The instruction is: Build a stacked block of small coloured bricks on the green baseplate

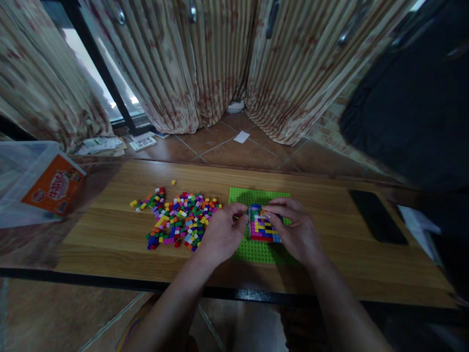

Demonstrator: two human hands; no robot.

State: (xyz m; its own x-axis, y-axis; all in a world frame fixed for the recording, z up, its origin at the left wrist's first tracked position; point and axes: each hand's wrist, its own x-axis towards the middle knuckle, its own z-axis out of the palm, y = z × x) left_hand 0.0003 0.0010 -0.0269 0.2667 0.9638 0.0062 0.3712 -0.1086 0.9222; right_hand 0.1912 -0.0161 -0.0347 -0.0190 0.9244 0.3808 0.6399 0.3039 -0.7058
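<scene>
The block of stacked bricks [262, 225], striped in many colours, stands on the green baseplate [252, 249] near the middle of the wooden table [110, 234], and I have it between my two hands. My left hand [222, 233] comes in from the left, its fingertips curled together against the block's upper left corner; whether a small brick is pinched there I cannot tell. My right hand [295, 230] lies over the block's right side, fingers bent and pressed close together along its top edge, thumb tucked low beside it.

Just left of the baseplate a loose pile of small bricks [178, 220] spreads over the table, red, yellow, green, blue, purple and white, with a few strays at its far left and one yellow piece apart behind it. A dark phone [377, 216] lies flat towards the table's right end. At the left end a clear plastic bag [22, 190] with an orange printed card [54, 188] inside rests partly on the table.

The table has a pale plank top and a dark front edge. Beyond it is a floor of reddish-brown tiles [227, 146] with papers [102, 145] lying on it, and striped, patterned curtains [205, 63] hang to the floor before a bright window [95, 73]. A dark cloth shape [414, 98] fills the upper right.
</scene>
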